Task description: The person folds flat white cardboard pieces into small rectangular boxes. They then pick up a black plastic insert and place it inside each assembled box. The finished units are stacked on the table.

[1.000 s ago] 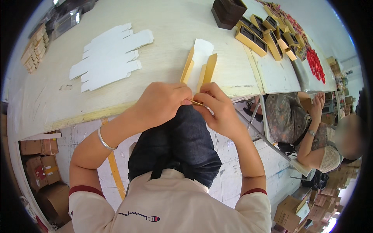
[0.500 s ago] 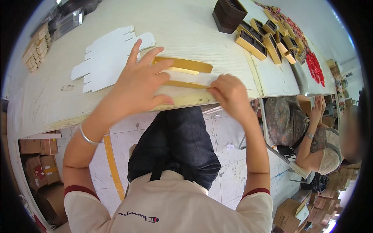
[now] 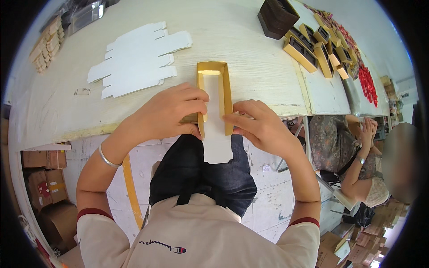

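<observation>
I see the left hand (image 3: 172, 110) and right hand (image 3: 264, 124) gripping opposite walls of the part-folded gold box (image 3: 227, 91) at the table's (image 3: 268, 85) front edge, long sides being (light, creasable card, I'd judge) the best hold.

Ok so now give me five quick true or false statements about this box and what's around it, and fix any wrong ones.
1. The left hand is at the left wall of the gold box. True.
2. The right hand is at the box's far end. False: it is at the right wall, toward the near end.
3. Flat white cardboard lies left of the box. True.
4. The box's far end wall lies flat. False: it stands up; the near flap lies open.
5. A red pile lies right of the box. True.
</observation>
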A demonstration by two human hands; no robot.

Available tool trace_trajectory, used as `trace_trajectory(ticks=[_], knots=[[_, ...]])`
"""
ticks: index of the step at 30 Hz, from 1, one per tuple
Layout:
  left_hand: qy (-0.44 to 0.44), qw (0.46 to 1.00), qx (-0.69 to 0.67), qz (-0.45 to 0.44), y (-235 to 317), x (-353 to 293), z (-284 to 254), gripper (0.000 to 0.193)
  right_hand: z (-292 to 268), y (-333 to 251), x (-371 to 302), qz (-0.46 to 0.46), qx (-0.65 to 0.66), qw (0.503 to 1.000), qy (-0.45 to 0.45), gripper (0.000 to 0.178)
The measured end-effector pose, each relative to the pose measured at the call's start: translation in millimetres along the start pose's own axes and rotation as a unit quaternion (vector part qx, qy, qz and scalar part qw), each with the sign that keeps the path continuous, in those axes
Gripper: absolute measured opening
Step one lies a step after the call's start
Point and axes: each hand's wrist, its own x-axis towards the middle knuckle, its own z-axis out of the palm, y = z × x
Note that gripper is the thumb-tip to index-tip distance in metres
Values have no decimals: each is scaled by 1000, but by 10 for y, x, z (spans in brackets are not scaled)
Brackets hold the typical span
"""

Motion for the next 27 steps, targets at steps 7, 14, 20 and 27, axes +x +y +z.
trace_trajectory(ticks=[7,14,20,27], knots=[[42,996,-22,-76,163,82,189,23,179,27,161,69,71,995,27,18],[99,988,-60,-100,228,60,337,8,196,-113,30,152,132,978,50,31],[54,990,-61,-113,230,77,239,7,204,-122,-142,-14,-119,992,46,63],[30,963,-212,-166,226,49,140,33,355,22,-30,-46,29,992,113,33]])
